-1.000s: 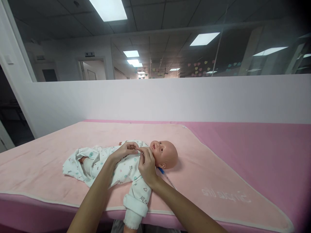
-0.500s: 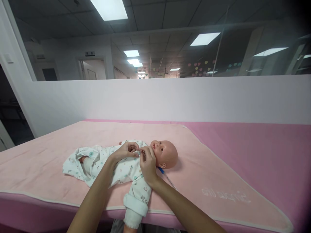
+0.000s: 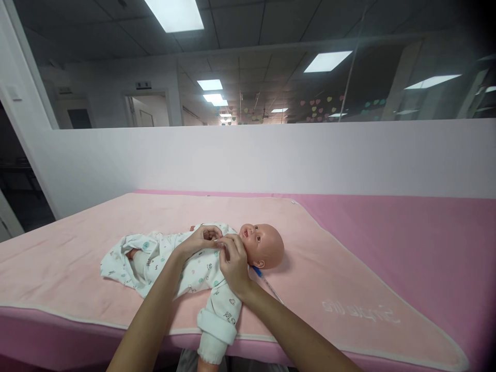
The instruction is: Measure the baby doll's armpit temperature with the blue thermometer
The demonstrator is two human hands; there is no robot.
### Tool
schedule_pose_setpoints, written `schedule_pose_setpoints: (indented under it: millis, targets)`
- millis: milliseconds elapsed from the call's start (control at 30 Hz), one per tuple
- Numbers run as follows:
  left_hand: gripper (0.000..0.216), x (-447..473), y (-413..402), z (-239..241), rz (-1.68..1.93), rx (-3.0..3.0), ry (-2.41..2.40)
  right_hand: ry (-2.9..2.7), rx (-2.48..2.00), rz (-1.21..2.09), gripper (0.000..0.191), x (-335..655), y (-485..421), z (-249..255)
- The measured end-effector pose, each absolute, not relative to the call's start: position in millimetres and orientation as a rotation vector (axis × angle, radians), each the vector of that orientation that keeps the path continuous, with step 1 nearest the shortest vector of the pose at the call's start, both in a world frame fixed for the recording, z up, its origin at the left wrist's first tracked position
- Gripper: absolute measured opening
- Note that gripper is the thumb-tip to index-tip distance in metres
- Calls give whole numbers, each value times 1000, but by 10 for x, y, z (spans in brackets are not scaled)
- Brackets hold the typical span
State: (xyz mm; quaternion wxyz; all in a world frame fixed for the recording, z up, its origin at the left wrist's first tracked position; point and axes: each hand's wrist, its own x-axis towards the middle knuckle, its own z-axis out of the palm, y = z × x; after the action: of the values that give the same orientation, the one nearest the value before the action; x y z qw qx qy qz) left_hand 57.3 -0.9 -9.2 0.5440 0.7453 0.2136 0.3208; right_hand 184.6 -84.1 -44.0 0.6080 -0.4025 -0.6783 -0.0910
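Observation:
A bald baby doll point(image 3: 267, 248) lies on its back, its head to the right, in a white printed baby garment point(image 3: 199, 271). My left hand point(image 3: 201, 240) rests on the chest with thumb and fingers curled in a pinch. Against its fingertips, my right hand point(image 3: 234, 263) pinches too, just below the doll's chin. Both work at the garment's front near the neck; the exact bit of cloth between the fingertips is hidden. One sleeve, with a turned-back cuff point(image 3: 217, 325), hangs over the near edge.
A blue-ended thin strip point(image 3: 257, 271) runs from beside the doll's neck under my right forearm. Beneath the doll is a pale pink mat point(image 3: 329, 274) on a darker pink surface point(image 3: 426, 243). A white low wall point(image 3: 271, 160) with glass above stands behind.
My right hand has shifted slightly left and its fingertips have moved closer to my left hand's. The doll stays in place.

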Motion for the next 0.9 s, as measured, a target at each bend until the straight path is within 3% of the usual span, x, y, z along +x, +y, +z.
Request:
schedule_pose_setpoints:
  millis: [267, 900]
  targets:
    - [15, 586, -53, -47, 832, 1720, 551, -1622, -1043, -203, 25, 1827, -846, -414]
    - [21, 581, -54, -48, 816, 1669, 611, -1621, -1087, -117, 26, 1834, -831, -394]
